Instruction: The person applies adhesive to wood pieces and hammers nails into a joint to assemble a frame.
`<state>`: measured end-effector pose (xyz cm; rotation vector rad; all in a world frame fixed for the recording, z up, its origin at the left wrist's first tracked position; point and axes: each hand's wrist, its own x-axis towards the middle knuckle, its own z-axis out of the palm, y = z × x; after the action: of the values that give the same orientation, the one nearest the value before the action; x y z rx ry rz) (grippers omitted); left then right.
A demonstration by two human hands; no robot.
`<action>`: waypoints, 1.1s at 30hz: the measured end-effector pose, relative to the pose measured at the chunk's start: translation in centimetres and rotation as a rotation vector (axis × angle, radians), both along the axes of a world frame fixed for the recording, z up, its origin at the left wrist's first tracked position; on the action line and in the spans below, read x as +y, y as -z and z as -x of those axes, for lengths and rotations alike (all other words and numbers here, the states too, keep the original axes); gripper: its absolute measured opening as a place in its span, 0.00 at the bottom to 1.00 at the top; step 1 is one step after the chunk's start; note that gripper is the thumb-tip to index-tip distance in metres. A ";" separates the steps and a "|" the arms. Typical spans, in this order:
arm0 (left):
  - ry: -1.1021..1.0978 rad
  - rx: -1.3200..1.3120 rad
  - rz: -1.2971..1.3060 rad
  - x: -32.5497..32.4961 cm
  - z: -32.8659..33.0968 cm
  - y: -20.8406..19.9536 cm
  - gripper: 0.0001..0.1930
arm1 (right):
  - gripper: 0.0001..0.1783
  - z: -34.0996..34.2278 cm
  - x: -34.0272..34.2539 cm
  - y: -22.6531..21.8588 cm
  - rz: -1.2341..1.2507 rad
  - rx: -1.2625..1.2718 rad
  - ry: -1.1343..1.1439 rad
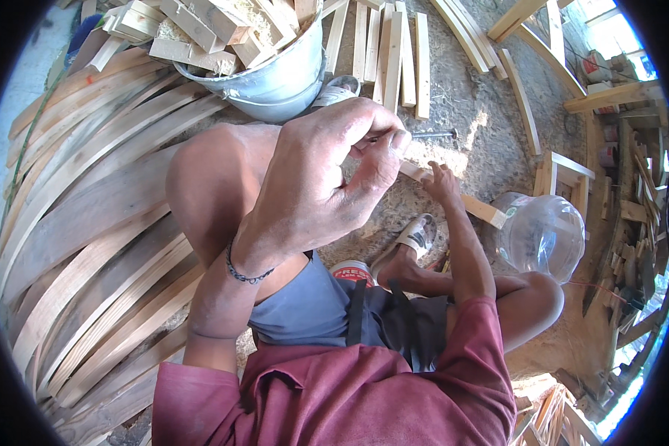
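Raised close in front of me, my left hand [327, 167] is closed, with thumb and forefinger pinching a metal nail [435, 135]. The nail's shaft and flat head stick out to the right of the fingertips. Lower and farther off, my right hand [444, 184] grips a short strip of wood [485, 211] lying across in front of my bent legs. Part of that strip is hidden behind both hands.
A grey bucket [275, 95] heaped with wood offcuts stands at the far left. Long boards [104, 201] cover the left side. Loose wooden sticks [392, 56] lie ahead. A clear plastic jug [541, 234] sits at right, and a red-and-white tub [351, 272] between my legs.
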<state>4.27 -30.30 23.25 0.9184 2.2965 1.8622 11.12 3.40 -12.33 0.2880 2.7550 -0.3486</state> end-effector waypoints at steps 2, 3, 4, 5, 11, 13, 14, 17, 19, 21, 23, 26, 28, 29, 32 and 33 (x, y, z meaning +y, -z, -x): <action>0.013 0.029 -0.004 -0.2 0.0 0.1 0.07 | 0.29 0.5 -0.2 -1.1 0.036 -0.005 0.022; 0.011 0.035 0.005 -0.2 0.0 0.1 0.06 | 0.29 0.8 -0.2 -1.6 0.042 -0.019 0.021; 0.009 0.041 0.013 -0.3 0.0 0.0 0.06 | 0.29 1.1 -0.2 -2.2 0.049 -0.034 0.021; 0.011 0.047 0.017 -0.2 0.0 -0.1 0.06 | 0.30 1.3 0.1 -2.6 0.051 -0.049 0.025; 0.009 0.072 -0.056 0.3 -0.1 -0.5 0.06 | 0.31 7.0 1.0 -12.8 0.123 -0.093 -0.035; 0.014 0.095 -0.064 0.5 -0.1 -0.6 0.06 | 0.31 8.6 1.3 -19.5 0.109 -0.112 -0.008; 0.007 0.107 -0.058 0.3 -0.1 -0.7 0.06 | 0.31 9.3 1.6 -21.6 0.152 -0.090 -0.006; -0.010 0.127 -0.045 0.2 0.1 -0.9 0.05 | 0.29 9.3 2.9 -29.5 -0.009 0.054 -0.129; -0.011 0.137 -0.033 0.1 0.2 -0.7 0.04 | 0.28 7.8 3.1 -34.1 -0.080 0.122 -0.220; -0.014 0.121 -0.005 0.1 0.2 -0.6 0.04 | 0.29 5.7 1.6 -38.4 -0.098 0.167 -0.280; 0.009 0.073 0.024 0.5 -0.1 -0.6 0.03 | 0.30 2.5 -1.5 -41.8 0.002 0.202 -0.283; 0.132 0.221 0.182 0.8 -0.7 0.1 0.05 | 0.31 -2.4 -5.3 -42.5 0.070 0.364 -0.446; 0.212 0.323 0.181 1.5 -1.2 0.6 0.05 | 0.30 -4.0 -8.1 -42.8 0.194 0.288 -0.423; 0.256 0.357 0.183 2.0 -1.7 0.5 0.07 | 0.25 -4.3 -8.6 -41.3 0.278 0.336 -0.441; 0.357 0.451 0.278 3.3 -2.9 -0.5 0.11 | 0.14 -4.7 -8.6 -38.2 0.263 0.336 -0.561; 0.328 0.499 0.284 4.0 -3.1 -0.5 0.11 | 0.13 -4.7 -8.0 -37.1 0.313 0.338 -0.586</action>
<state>7.36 -26.33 23.70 1.7329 2.3677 1.2398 15.78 -4.58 24.80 -0.7001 2.8706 -0.7000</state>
